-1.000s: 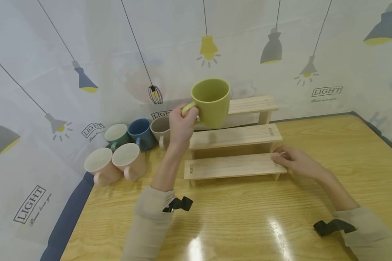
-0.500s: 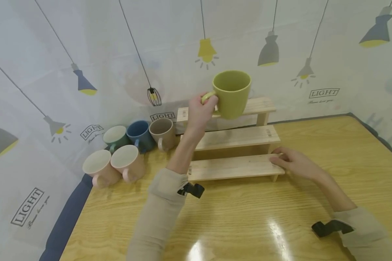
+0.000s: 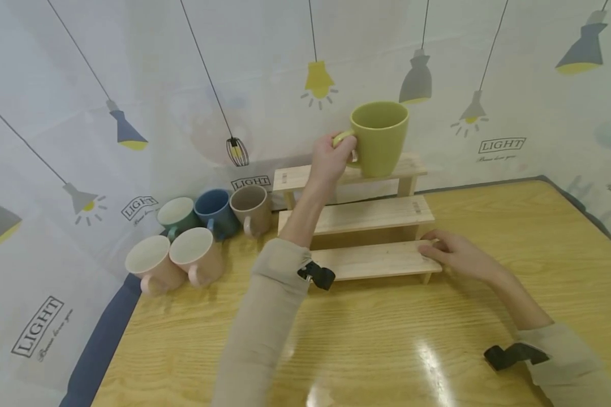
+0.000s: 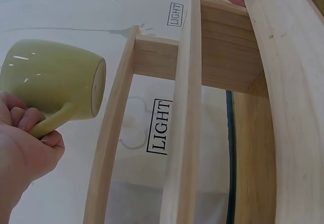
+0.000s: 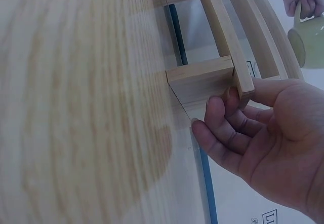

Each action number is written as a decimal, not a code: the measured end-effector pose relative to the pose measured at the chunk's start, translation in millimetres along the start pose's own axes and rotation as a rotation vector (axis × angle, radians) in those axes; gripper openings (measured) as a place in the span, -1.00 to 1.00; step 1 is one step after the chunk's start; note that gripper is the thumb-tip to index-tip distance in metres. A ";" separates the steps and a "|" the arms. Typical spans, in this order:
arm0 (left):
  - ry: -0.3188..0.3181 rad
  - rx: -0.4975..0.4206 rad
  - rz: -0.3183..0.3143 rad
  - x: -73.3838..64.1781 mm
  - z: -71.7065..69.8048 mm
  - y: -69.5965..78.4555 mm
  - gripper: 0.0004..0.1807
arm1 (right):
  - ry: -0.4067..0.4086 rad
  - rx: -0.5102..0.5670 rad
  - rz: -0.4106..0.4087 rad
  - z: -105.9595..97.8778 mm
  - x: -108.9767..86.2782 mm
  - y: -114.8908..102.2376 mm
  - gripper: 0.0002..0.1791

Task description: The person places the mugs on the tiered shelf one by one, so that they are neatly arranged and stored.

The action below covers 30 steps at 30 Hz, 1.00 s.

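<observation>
My left hand (image 3: pixel 331 161) grips the handle of a yellow-green mug (image 3: pixel 379 141). In the head view the mug is upright and overlaps the top step of a three-step wooden shelf (image 3: pixel 377 216). From the left wrist view, the mug (image 4: pixel 55 77) is off to one side of the top board, with a gap between its base and the wood. My right hand (image 3: pixel 460 254) pinches the right end of the lowest step; in the right wrist view its thumb and curled fingers (image 5: pixel 215 115) hold the board's corner (image 5: pixel 244 89) from both sides.
Left of the shelf stand several mugs: a green one (image 3: pixel 177 216), a blue one (image 3: pixel 216 215), a taupe one (image 3: pixel 250 210) and two pink ones, with one pink mug (image 3: pixel 196 257) nearest the shelf. A lamp-printed cloth (image 3: pixel 265 73) rises behind the wooden table (image 3: pixel 387 345).
My left hand has carried the yellow-green mug to the right and slightly up, over toward the top step's right side. The right hand keeps its hold on the lowest step.
</observation>
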<state>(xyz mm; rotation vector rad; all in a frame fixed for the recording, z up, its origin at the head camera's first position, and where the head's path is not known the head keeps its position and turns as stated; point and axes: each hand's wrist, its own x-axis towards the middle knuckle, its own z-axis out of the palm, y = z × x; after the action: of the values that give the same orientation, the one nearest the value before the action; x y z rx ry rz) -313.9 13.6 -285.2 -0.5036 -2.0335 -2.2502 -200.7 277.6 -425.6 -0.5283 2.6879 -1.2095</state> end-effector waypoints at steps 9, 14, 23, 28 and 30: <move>-0.029 -0.012 -0.004 11.2 9.4 -12.2 -0.63 | -0.010 0.001 -0.007 -0.9 1.9 -0.6 -0.51; -0.062 0.007 -0.010 15.1 11.1 -17.3 -0.65 | -0.002 -0.005 -0.009 -0.9 0.9 -0.3 -0.51; -0.084 0.037 -0.031 13.9 7.6 -11.9 -0.66 | 0.000 -0.010 0.002 -0.9 0.4 -2.7 -0.51; -0.041 0.023 -0.036 14.0 11.1 -12.2 -0.63 | -0.002 -0.011 0.005 -1.1 -0.3 -3.4 -0.50; -0.024 0.019 -0.033 14.8 12.8 -13.2 -0.63 | 0.001 -0.008 0.000 -0.8 -0.4 -3.3 -0.50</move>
<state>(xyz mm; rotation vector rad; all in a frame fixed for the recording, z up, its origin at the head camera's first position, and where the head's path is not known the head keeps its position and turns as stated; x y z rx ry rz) -328.9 30.3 -292.7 -0.5010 -2.0881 -2.2514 -199.8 276.2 -422.7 -0.5286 2.6943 -1.1998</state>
